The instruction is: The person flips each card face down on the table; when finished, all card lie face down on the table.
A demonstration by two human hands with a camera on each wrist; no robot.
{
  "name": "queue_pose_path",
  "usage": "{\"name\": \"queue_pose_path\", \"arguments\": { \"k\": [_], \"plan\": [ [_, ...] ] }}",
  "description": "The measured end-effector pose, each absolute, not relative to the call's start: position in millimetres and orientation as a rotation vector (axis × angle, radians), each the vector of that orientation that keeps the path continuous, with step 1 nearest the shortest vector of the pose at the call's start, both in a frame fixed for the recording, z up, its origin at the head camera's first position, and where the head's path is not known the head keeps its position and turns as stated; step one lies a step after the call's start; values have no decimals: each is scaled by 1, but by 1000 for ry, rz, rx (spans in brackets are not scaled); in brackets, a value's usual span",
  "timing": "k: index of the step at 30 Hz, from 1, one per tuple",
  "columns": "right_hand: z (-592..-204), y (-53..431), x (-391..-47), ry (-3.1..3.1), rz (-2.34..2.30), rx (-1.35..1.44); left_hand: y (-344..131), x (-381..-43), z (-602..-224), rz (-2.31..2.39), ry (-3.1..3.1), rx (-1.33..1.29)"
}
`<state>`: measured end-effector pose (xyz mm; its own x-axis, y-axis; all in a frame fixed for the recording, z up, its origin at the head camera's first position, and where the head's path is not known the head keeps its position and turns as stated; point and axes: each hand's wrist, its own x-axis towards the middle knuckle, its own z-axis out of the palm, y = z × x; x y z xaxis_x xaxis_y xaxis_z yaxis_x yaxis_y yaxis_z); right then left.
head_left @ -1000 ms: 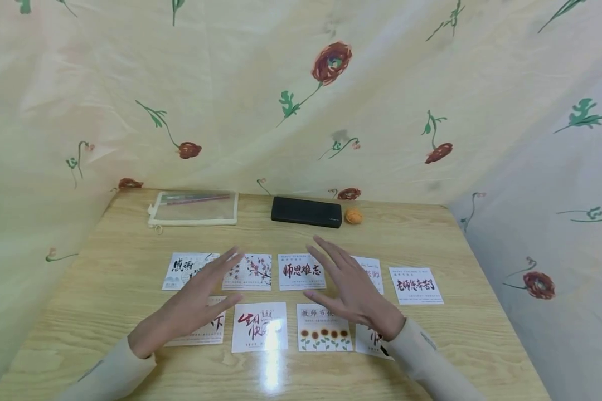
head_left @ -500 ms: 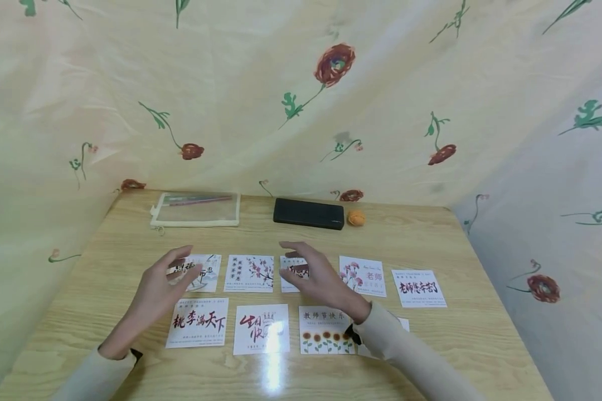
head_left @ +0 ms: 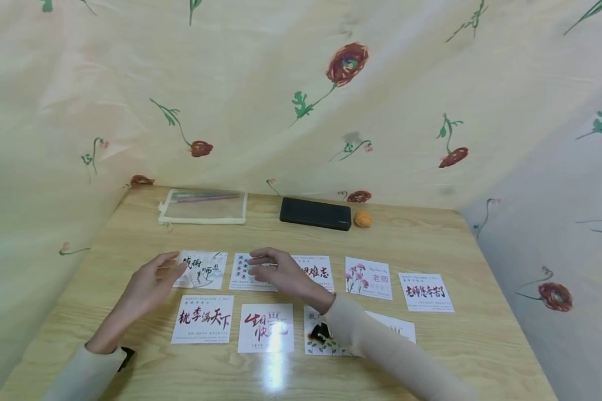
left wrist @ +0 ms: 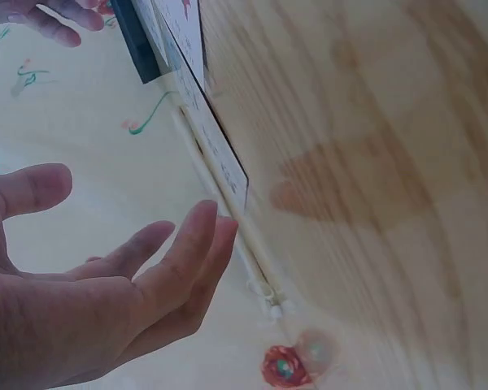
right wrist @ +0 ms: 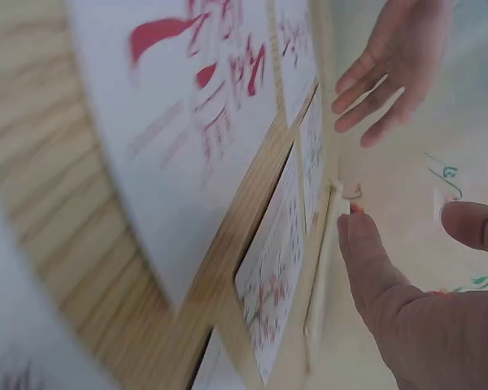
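Observation:
Several square white cards lie in two rows on the table. My left hand hovers at the left edge of the card with black brush lettering. Its fingers are loosely bent with nothing between them, as the left wrist view also shows. Above the blossom card floats my right hand, thumb and fingers apart and holding nothing. That hand hides part of the red-lettered card. My right sleeve covers much of the sunflower card. The birthday-style card with red script lies between the forearms.
At the back of the wooden table lie a mesh zip pouch with pencils inside, a black case and a small orange ball-like object. A carnation card and another lettered card lie to the right. Floral cloth hangs behind.
Both hands have moved left from over the middle of the cards. The right hand has gone on to the blossom card, and the left has come to the leftmost cards. The cards have stayed put.

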<state>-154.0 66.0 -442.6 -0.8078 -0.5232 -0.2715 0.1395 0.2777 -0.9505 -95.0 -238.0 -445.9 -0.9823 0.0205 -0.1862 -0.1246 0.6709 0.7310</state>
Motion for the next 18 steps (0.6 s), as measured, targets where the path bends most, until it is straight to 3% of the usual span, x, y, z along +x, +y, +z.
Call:
{"name": "queue_pose_path", "arguments": {
  "k": [18],
  "plan": [
    [-449,5,-148,1640,-1779,41,-248,-98,-446,1304,2500,-186]
  ]
}}
